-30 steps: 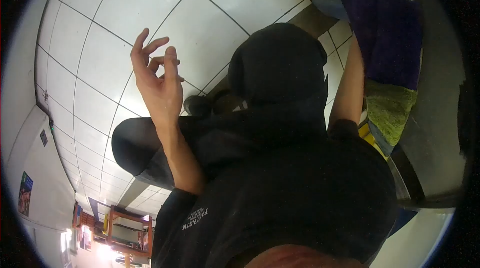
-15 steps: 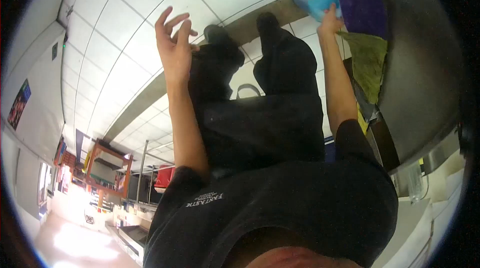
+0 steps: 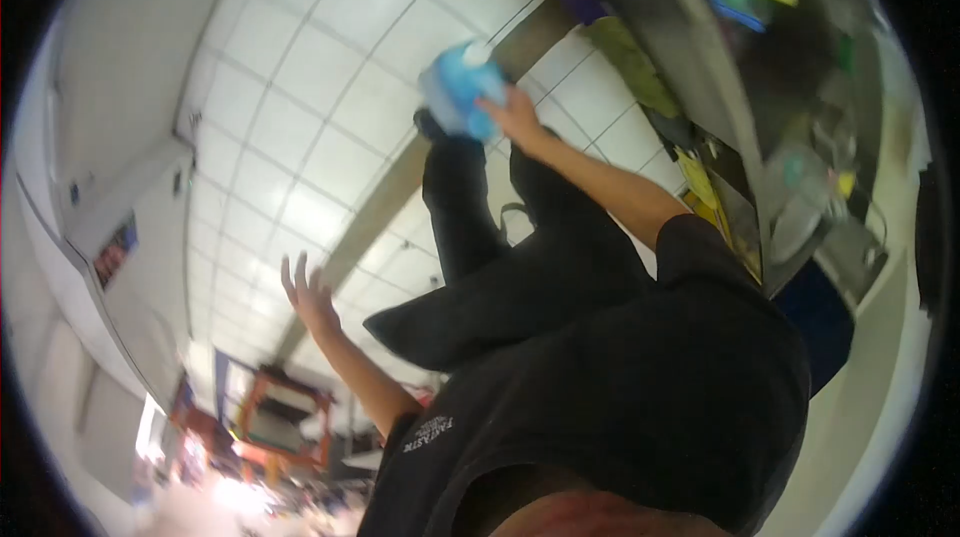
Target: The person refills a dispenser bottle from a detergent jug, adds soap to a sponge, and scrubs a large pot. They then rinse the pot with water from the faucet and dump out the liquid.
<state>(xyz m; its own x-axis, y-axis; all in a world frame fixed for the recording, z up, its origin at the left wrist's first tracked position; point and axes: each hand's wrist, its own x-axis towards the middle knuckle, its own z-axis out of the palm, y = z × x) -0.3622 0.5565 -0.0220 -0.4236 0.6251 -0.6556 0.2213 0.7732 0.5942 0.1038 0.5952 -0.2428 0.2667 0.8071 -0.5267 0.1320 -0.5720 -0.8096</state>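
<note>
blue container [image 3: 458, 87] moved leftward | right hand [image 3: 515, 119] clamped on it, left hand [image 3: 314, 305] spread | slipping grip could drop it

Floor [image 3: 300, 147] = wht sq. tiles w/ dk grout; brownish strip [image 3: 370, 202] runs diag. across, top end nr front edge of grey counter [image 3: 722, 87], R side. Wht wall [image 3: 120, 167] at L w/ dk poster [image 3: 115, 250]. Wood-framed unit [image 3: 325, 432], blurry; v. bright glare [image 3: 240, 495] nr its lower L corner.
</note>
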